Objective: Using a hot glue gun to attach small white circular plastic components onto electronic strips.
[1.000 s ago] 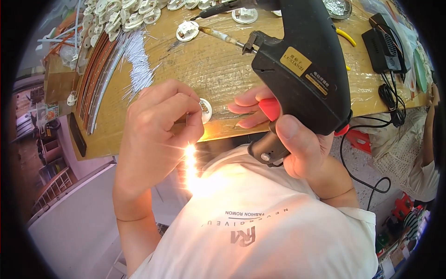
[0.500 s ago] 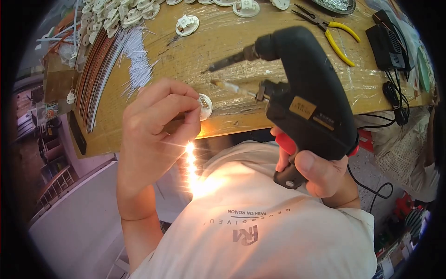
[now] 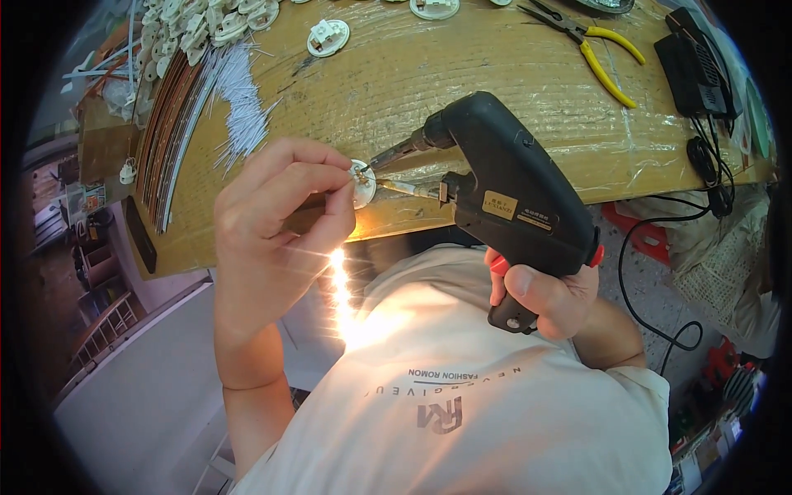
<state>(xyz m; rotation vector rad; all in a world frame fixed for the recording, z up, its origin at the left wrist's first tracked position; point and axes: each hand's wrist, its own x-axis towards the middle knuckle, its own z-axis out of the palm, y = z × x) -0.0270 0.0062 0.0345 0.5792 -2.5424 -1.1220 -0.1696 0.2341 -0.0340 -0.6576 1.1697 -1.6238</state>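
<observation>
My left hand (image 3: 285,202) is closed in a pinch at the left edge of a small round white disc (image 3: 364,195) with metal contacts, near the table's front edge. What its fingertips grip is hidden. My right hand (image 3: 551,299) is wrapped round the handle of a black soldering gun (image 3: 528,165) with a red trigger. The gun's dark soldering tip (image 3: 396,153) reaches the upper part of the disc, beside my left fingertips. Below it, the gun's thin feed tube (image 3: 404,188) also ends by the disc.
Beyond lie a loose white disc (image 3: 328,38), a heap of white parts (image 3: 194,29), thin white wires (image 3: 244,107) and brown strips (image 3: 175,124). Yellow-handled pliers (image 3: 606,66) and a black adapter (image 3: 691,70) with cables sit at right. Bright lights (image 3: 340,289) glow below my left hand.
My right hand has brought the soldering gun down and left, so its tip has come from above the table to the disc. My left hand keeps its pinch there.
</observation>
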